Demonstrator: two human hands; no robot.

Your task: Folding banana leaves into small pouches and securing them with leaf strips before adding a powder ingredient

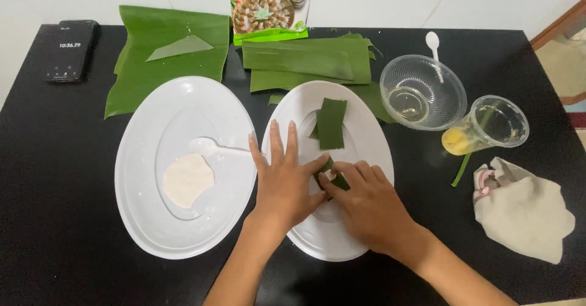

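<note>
Both hands meet over the right white oval plate [372, 135]. My left hand [284, 181] lies flat with fingers spread, its thumb pressing a small folded green leaf piece [332, 178]. My right hand [366, 202] pinches the same leaf piece with its fingertips. A rectangular strip of banana leaf [331, 123] lies on the plate just beyond the hands. The left white oval plate [146, 220] holds a blob of white dough [186, 180] and a white plastic spoon [207, 147].
Banana leaf sheets [165, 59] and cut strips [311, 62] lie at the back, with a food packet [268, 10]. A clear bowl [422, 92], white spoon [433, 40], tipped clear cup with yellow liquid [485, 126], beige cloth [525, 208] and dark phone [72, 50] sit on the black table [55, 220].
</note>
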